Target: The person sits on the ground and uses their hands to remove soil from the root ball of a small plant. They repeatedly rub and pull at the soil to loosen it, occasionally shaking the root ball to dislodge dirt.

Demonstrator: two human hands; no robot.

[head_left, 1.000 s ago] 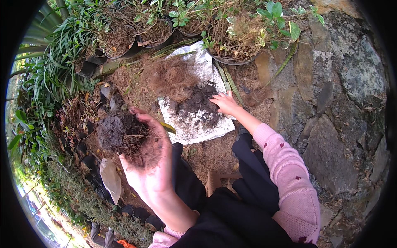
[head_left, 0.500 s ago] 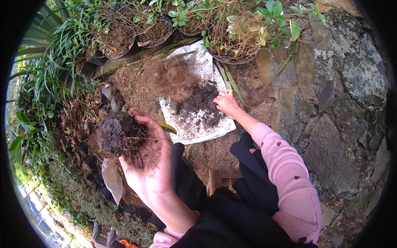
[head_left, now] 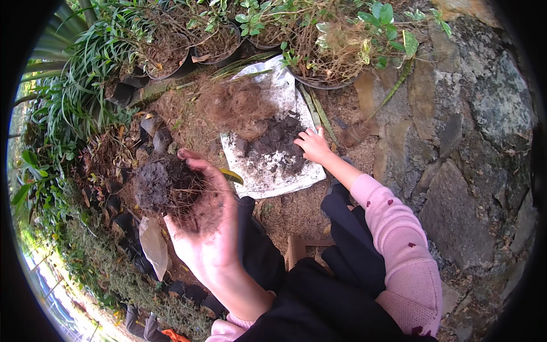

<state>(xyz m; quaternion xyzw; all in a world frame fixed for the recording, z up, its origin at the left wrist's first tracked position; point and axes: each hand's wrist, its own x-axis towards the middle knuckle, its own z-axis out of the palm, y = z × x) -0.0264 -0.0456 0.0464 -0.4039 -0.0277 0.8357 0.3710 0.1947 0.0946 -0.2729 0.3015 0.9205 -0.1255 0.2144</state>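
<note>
My left hand (head_left: 209, 239) is turned palm up with its fingers curled around a clump of dark soil and brown fibre (head_left: 162, 185). Strands of the fibre spread over the palm, and most of the fingers are hidden behind the clump. At the right edge of a loose soil pile (head_left: 279, 141), my right hand (head_left: 314, 147) rests with fingers apart and nothing visible in them. The pile lies on a white sack (head_left: 302, 181) spread on the ground. A heap of brown fibre (head_left: 233, 107) covers the sack's upper left side.
Potted plants (head_left: 327, 77) line the far side. Grassy plants (head_left: 85, 85) and stones (head_left: 162, 140) are at the left. A rough stone surface (head_left: 461, 211) runs along the right. A pale bag (head_left: 154, 245) lies below my left hand, and a yellow leaf (head_left: 232, 175) is beside it.
The fingers of my right hand have spread apart, and that hand has shifted slightly at the soil's edge. My left hand still holds the clump in the same place.
</note>
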